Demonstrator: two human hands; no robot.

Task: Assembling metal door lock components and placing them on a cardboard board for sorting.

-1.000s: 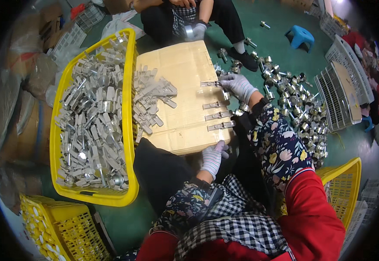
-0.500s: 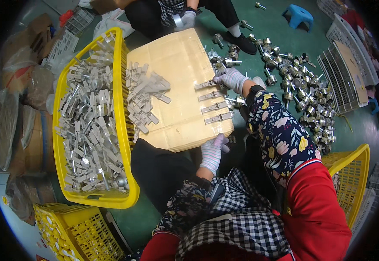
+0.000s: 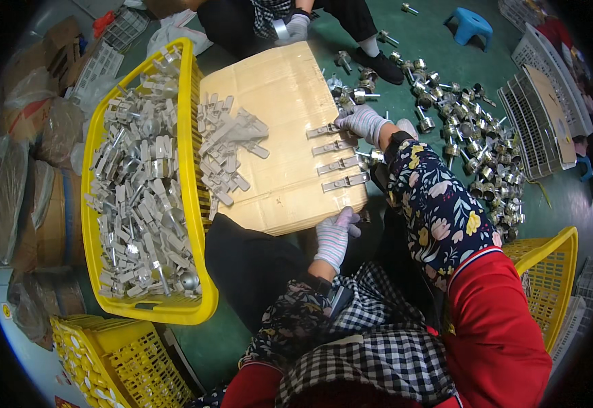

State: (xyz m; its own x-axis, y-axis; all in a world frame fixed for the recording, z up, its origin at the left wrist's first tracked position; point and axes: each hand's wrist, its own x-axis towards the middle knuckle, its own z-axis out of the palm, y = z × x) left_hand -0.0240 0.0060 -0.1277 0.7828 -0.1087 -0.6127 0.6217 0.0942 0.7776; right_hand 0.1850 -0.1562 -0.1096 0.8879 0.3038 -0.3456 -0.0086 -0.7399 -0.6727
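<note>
A thick tan cardboard stack [image 3: 286, 88] lies in front of me. Several flat metal latch pieces [image 3: 341, 164] form a column along its right edge. My right hand [image 3: 364, 124], in a striped glove, has its fingers closed at the outer end of the farthest latch piece [image 3: 323, 130]. My left hand [image 3: 333, 239], gloved too, is by the near right corner with its fingers drawn together; what they hold, if anything, is hidden. A loose heap of similar latch pieces [image 3: 225, 146] covers the stack's left side.
A yellow basket [image 3: 189, 136] full of metal parts stands at the left. Round metal fittings with stems [image 3: 473, 129] are strewn over the green floor. Yellow baskets [image 3: 148, 357] [image 3: 548, 272] stand low on both sides. Across from me sits a person with a gloved hand [image 3: 298, 28]. A blue stool [image 3: 470, 28] stands beyond.
The view has shifted very slightly. Both hands stay at nearly the same spots, and the row of latch pieces looks the same.
</note>
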